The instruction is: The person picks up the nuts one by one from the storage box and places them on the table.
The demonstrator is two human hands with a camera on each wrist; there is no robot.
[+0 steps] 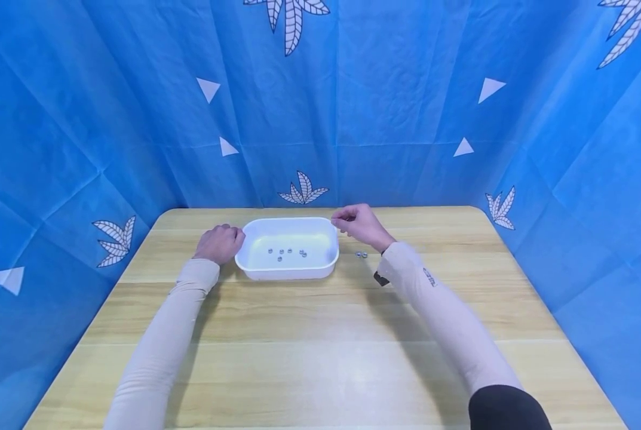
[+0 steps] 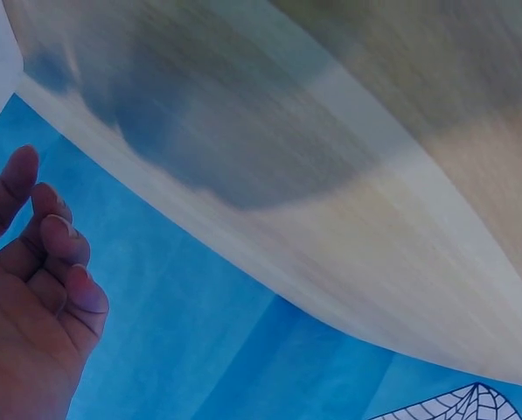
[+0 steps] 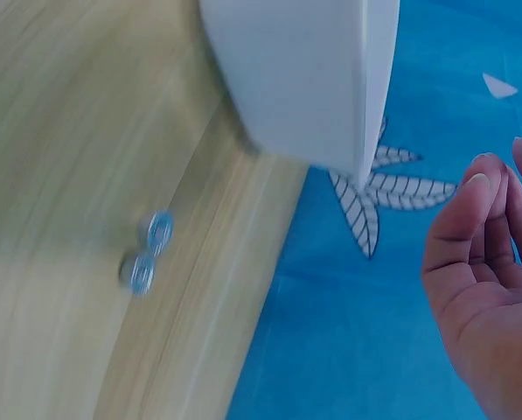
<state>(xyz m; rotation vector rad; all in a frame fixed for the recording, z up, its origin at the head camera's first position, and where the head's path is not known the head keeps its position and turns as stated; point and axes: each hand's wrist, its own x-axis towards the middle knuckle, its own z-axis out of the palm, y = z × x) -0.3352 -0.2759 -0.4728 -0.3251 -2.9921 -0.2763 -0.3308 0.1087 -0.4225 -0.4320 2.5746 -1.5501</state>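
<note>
A white basin (image 1: 288,273) stands on the table, with several small shiny glass balls (image 1: 279,259) on its floor. My left hand (image 1: 220,243) is at the basin's left end, fingers against the rim in the head view; the left wrist view shows them loosely bent with nothing between them. At the basin's right rim hovers my right hand (image 1: 359,224), its fingers bent and the fingertips (image 3: 481,179) drawn close to the thumb. I cannot tell whether something small sits between them. Two more glass balls (image 1: 361,255) lie side by side on the table, right of the basin.
The wooden table (image 1: 298,334) reaches back to a blue curtain (image 1: 390,107) printed with white leaves and triangles. The same curtain hangs along both sides. A dark object (image 1: 381,279) shows at the right wrist, below the pale sleeve.
</note>
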